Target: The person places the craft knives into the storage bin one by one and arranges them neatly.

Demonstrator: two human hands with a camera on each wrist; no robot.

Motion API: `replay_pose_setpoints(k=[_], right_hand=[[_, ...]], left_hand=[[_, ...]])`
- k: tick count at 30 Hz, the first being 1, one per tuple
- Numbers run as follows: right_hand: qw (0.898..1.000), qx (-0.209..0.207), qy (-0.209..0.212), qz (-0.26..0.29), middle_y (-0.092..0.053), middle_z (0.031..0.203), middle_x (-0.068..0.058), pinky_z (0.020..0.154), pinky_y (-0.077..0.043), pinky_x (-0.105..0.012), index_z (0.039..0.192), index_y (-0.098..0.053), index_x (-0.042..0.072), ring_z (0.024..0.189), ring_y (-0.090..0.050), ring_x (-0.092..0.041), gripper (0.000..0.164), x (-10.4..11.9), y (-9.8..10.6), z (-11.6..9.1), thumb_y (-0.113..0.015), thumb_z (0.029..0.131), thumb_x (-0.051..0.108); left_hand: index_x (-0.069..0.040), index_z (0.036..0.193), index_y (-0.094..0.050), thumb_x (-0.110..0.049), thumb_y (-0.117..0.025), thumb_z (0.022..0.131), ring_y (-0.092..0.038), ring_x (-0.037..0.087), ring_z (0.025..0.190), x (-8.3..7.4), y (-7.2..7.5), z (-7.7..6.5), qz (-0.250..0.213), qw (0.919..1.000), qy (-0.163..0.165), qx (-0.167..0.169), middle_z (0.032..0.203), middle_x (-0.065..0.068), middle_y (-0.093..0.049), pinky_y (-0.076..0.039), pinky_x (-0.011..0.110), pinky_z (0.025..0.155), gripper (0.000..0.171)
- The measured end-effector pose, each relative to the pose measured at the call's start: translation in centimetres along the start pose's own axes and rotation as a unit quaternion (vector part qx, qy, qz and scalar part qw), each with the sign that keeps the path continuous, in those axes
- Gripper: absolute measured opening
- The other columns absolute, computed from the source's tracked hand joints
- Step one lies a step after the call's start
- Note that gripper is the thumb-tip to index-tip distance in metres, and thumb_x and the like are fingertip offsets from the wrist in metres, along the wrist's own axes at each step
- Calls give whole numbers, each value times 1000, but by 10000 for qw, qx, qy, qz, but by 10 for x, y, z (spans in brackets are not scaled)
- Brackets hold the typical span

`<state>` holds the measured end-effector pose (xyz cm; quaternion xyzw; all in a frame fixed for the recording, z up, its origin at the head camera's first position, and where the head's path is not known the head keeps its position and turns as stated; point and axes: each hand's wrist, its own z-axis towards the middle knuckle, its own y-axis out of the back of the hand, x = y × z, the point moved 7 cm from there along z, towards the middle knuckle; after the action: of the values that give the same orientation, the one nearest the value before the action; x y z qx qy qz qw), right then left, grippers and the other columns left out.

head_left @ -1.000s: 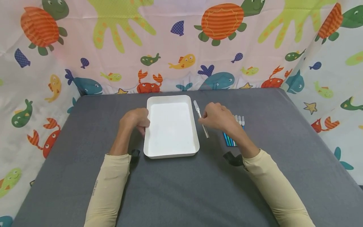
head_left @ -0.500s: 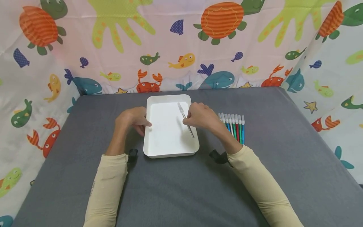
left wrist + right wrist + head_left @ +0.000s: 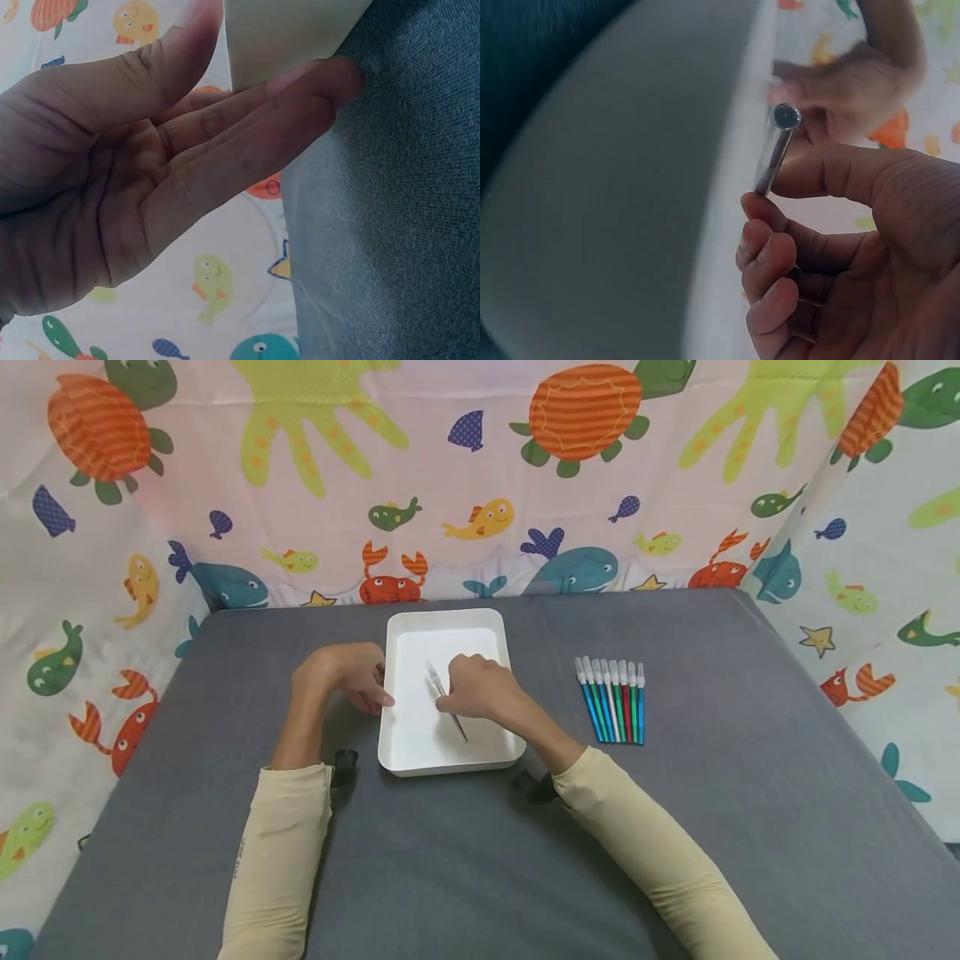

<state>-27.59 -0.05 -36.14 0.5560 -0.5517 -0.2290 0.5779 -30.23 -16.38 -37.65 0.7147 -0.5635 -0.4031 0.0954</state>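
Observation:
A white rectangular tray [image 3: 411, 745] lies on the table. My left hand [image 3: 352, 674] is at its left side, thumb and fingers holding the side wall; in the left wrist view the tray's pale wall [image 3: 289, 37] stands between thumb and fingers. Over the tray, my right hand [image 3: 480, 687] pinches a slim silver craft knife [image 3: 460, 728] with a clear cap, slanted with the capped end away from me. The right wrist view shows the round metal end of the craft knife [image 3: 776, 154] between thumb and index finger. Whether it touches the tray floor I cannot tell.
To the right of the tray, several similar capped craft knives [image 3: 611, 703] with blue, green, red and white handles lie side by side. Grey cloth covers the table [image 3: 450, 860]. A curtain with sea animals [image 3: 480, 460] stands behind and at both sides.
My right hand has carried the silver craft knife leftward from beside the tray to over its middle, uncovering the coloured craft knives. My left hand has shifted slightly along the tray's left side.

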Motion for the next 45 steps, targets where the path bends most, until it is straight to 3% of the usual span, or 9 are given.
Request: replay_pose_setpoints(k=[3, 13, 26, 31, 33, 45], right_hand=[[10000, 43, -30, -10, -41, 62, 4, 51, -30, -28, 68, -51, 14, 60, -39, -12, 32, 8, -12, 5, -70, 92, 23], [9996, 183, -163, -116, -46, 67, 2, 53, -36, -30, 78, -57, 14, 63, -46, -15, 25, 27, -38, 16, -70, 94, 28], [9990, 419, -117, 74, -50, 73, 1, 58, -39, -31, 92, -65, 11, 68, -52, -17, 20, 37, -53, 23, -71, 96, 29], [9975, 609, 113, 335, -53, 72, 0, 60, -44, -30, 89, -66, 9, 69, -55, -15, 16, 39, -57, 28, -69, 97, 22], [9972, 602, 255, 375, -55, 71, 1, 59, -44, -29, 85, -66, 12, 67, -55, -14, 15, 33, -65, 38, -68, 97, 21], [9913, 882, 783, 592, -41, 58, 5, 48, -31, -27, 68, -58, 17, 54, -42, -10, 31, 16, -103, 81, -62, 98, 19]], left_hand=[[10, 134, -56, -14, -75, 97, -78, 25, 98, 0, -1, 0, 110, 9999, -46, 85, 119, 23, -73, -63, 38, 96, 48], [7, 125, -60, -14, -78, 95, -77, 17, 85, -4, -3, 3, 549, 9983, -176, -55, 108, 16, -75, -64, 36, 88, 41], [4, 136, -54, -18, -80, 93, -78, 23, 98, -2, -3, 5, 538, 9985, 118, -50, 125, 20, -70, -60, 44, 103, 55], [2, 135, -55, -21, -80, 93, -78, 22, 97, -1, -1, 4, 709, 9973, 180, -65, 123, 18, -71, -55, 49, 109, 54], [2, 135, -55, -21, -80, 93, -78, 21, 97, -1, 0, 4, 736, 9971, 193, -83, 122, 17, -70, -55, 49, 110, 54], [5, 138, -51, -18, -77, 95, -77, 24, 103, 2, -2, 3, 434, 9989, 163, 64, 129, 22, -67, -59, 44, 105, 55]])
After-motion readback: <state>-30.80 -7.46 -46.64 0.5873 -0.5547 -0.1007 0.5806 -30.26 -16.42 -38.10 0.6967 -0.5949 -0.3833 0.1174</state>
